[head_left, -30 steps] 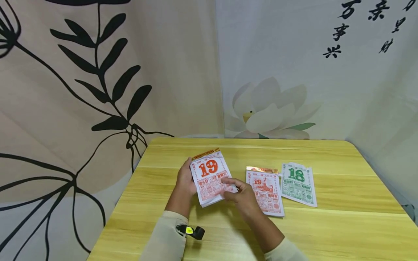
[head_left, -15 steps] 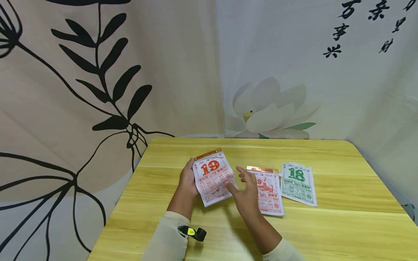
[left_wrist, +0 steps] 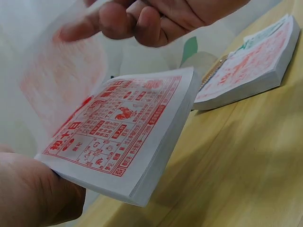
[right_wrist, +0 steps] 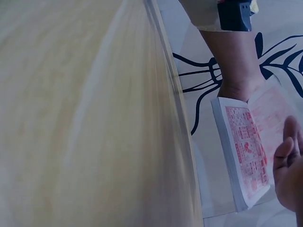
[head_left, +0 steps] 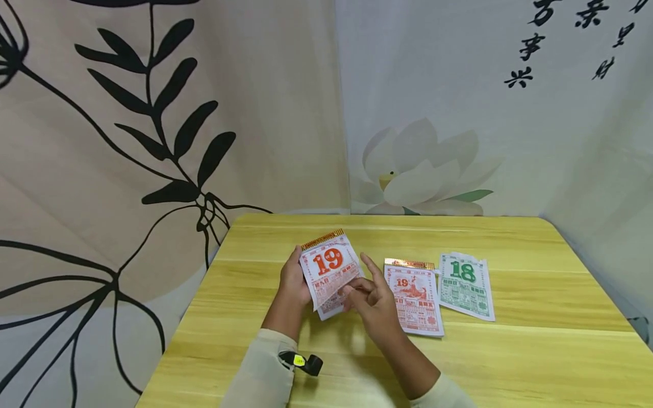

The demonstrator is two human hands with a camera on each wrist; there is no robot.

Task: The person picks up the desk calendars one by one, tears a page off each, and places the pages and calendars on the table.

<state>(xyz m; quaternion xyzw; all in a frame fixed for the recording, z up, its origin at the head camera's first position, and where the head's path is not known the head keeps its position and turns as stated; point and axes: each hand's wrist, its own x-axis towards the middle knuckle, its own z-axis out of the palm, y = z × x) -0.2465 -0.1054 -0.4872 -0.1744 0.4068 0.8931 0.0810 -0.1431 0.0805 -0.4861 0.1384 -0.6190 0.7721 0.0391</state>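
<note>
In the head view my left hand (head_left: pixel 294 280) grips a tear-off calendar (head_left: pixel 326 263) by its left side, tilted above the table. A large red 19 is printed on its top sheet, and a gold strip runs along the binding. That sheet (left_wrist: pixel 66 78) is lifted at its lower end, baring a red-printed page (left_wrist: pixel 118 118) beneath. My right hand (head_left: pixel 374 303) is at the sheet's lower right corner, thumb by its underside and index finger stretched clear of it. In the right wrist view the right fingers (right_wrist: pixel 289 142) lie against the raised sheet.
A second calendar pad (head_left: pixel 415 303) with a red 19 and gold strip lies right of my hands on the wooden table (head_left: pixel 535 362). Beside it lies a loose sheet (head_left: pixel 465 289) with a green 18 and torn top edge. Printed curtains (head_left: pixel 285 113) hang behind the table.
The top sheet was nearly flat, then bowed upward, and now stands lifted at its lower corner. My right hand moved off the sheet to the right, then back against its edge.
</note>
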